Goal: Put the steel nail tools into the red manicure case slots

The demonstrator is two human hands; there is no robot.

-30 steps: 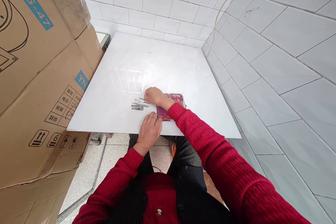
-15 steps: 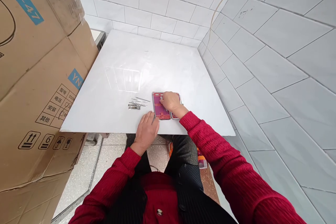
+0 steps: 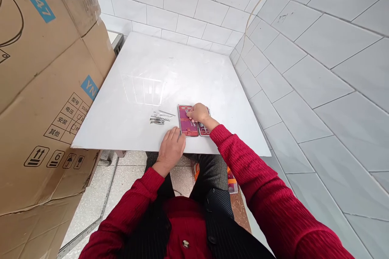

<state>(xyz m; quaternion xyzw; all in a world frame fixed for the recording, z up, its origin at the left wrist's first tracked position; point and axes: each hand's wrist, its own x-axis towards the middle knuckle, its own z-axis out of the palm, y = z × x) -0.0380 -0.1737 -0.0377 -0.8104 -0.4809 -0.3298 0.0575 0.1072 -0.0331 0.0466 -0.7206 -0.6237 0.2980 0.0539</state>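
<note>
A manicure case lies unfolded on the table, with a purple-red lining and a dark rim. Its right half holds metal tools, partly covered by my right arm. My right hand is over the middle of the case, fingers pinched around a small silver tool whose exact kind I cannot make out. My left hand lies flat at the table's front edge, fingers extended, fingertips against the case's near left corner. Left of the case are several slim metal tools and nail clippers in a loose group.
The white table reaches back to a tiled wall, with another tiled wall close on the right. A tall cardboard box stands along the left side. Under the table's front edge is a container with orange parts.
My right hand's fingers have shifted slightly, and a silver tool now shows below them. More of the case's right half is visible. The left hand stays beside the case.
</note>
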